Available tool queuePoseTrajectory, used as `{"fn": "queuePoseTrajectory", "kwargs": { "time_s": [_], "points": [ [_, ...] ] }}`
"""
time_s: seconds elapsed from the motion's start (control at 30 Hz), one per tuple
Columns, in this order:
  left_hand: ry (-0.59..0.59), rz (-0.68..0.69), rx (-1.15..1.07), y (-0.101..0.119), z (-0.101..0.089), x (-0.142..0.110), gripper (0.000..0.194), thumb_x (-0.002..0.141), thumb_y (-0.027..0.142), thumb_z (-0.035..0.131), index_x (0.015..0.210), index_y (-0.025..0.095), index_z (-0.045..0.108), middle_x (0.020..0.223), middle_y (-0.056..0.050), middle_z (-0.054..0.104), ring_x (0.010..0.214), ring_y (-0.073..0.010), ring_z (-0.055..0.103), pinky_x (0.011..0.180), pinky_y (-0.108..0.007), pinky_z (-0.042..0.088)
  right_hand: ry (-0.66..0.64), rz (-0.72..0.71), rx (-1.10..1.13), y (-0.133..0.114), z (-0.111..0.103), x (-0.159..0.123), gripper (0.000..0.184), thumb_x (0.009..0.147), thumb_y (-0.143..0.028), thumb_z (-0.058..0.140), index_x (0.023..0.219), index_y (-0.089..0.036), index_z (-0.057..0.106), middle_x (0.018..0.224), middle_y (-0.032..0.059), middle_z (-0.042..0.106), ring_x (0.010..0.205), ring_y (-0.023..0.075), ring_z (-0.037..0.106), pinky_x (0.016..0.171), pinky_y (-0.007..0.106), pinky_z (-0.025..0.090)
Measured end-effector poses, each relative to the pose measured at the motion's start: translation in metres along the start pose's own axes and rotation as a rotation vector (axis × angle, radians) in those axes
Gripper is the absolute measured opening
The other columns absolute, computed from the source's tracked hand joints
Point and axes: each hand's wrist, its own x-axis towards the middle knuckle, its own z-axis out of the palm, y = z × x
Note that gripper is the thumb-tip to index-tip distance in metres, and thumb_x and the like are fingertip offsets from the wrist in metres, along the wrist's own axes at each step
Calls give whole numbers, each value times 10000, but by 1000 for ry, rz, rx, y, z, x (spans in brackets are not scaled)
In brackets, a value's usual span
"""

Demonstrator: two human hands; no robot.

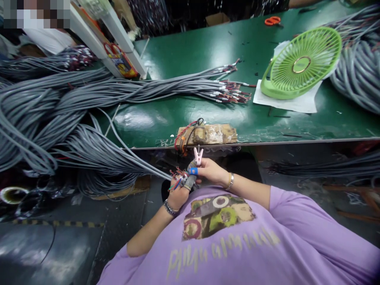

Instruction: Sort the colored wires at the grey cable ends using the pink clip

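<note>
My left hand (179, 194) is closed around the ends of several grey cables (158, 171), just below the table's front edge. Thin red, blue and green wires (177, 178) fan out from the cable ends beside its fingers. My right hand (212, 172), with blue tape on a finger, is closed in a pinch close to the left. What it pinches is hidden. Directly above its fingertips is a pink clip (198, 156), at the edge below a taped wooden block (218, 133) with red and black leads (190, 128).
Grey cable bundles (32, 107) cover the left, and one bundle (166, 85) stretches across the green table (178, 47). A green fan (303, 63) stands on white paper at right, near coiled cables (360, 75). Orange scissors (272, 20) lie at the back. A person (49, 39) is at upper left.
</note>
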Motion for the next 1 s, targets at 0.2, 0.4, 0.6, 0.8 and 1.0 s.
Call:
{"fn": "queuePoseTrajectory", "kwargs": {
  "time_s": [0.2, 0.4, 0.6, 0.8, 1.0],
  "points": [
    [-46, 13, -19, 5, 4, 0, 255, 795, 409, 655, 703, 179, 715, 712, -50, 741, 746, -219, 702, 750, -346, 565, 76, -3, 65, 5, -3, 0, 391, 613, -389, 828, 772, -135, 576, 567, -23, 568, 457, 74, 478, 460, 218, 345],
    [-11, 20, -20, 4, 6, -3, 270, 811, 412, 649, 729, 165, 720, 733, -56, 745, 753, -212, 702, 750, -331, 551, 138, 25, 112, 9, -6, 1, 411, 564, -369, 858, 752, -133, 580, 589, -30, 557, 467, 60, 447, 464, 211, 334],
    [25, 30, -77, 4, 7, -5, 285, 855, 381, 601, 719, 164, 726, 712, -58, 745, 734, -204, 708, 735, -322, 552, 159, 14, 92, 4, -6, 0, 388, 551, -361, 862, 713, -124, 601, 567, -44, 528, 469, 44, 407, 474, 204, 307],
    [81, 64, -74, 2, 9, -5, 251, 845, 354, 624, 701, 176, 728, 686, -43, 739, 709, -193, 703, 730, -313, 543, 141, 17, 97, 4, -10, -5, 340, 578, -322, 840, 699, -132, 586, 552, -52, 500, 493, 55, 404, 492, 209, 312],
    [110, 79, -72, 6, 12, -9, 310, 887, 386, 550, 724, 184, 720, 664, -33, 718, 677, -179, 683, 731, -319, 537, 80, 110, 315, 0, -29, -5, 295, 676, -366, 756, 777, -149, 584, 660, -21, 543, 547, 74, 426, 516, 209, 354]
  ]
}}
